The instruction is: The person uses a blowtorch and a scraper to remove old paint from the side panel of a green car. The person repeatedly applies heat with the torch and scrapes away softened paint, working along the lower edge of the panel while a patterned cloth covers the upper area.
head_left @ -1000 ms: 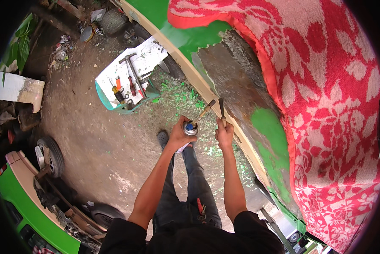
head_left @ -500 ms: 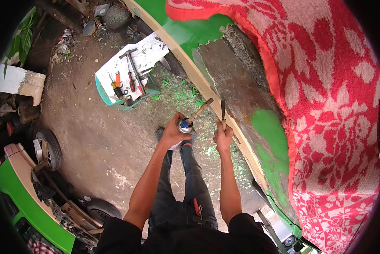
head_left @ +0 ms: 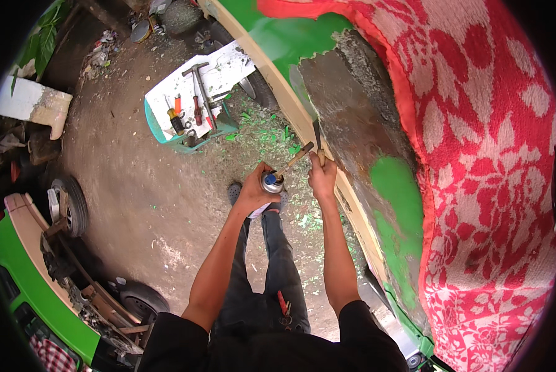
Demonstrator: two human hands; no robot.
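Observation:
My left hand is wrapped round a small gas canister with a blowtorch fitted on top. The burner tube slants up and to the right, its end near the cream lower edge of a vehicle panel. My right hand grips the wooden handle of a scraper. The dark, flat blade points away from me, over that cream strip beside the torch's end. Right of the blade, the panel is a bare brown-grey patch with green paint left around it. No flame is visible.
A red and pink floral blanket covers the right side. A teal stool bears a white sheet, a hammer and screwdrivers. Green paint flakes litter the ground. Another green vehicle stands at lower left.
My right hand has risen slightly and moved left, bringing the scraper closer to the torch's end. The blade now tilts left. My left hand keeps its hold, and the view has shifted a little.

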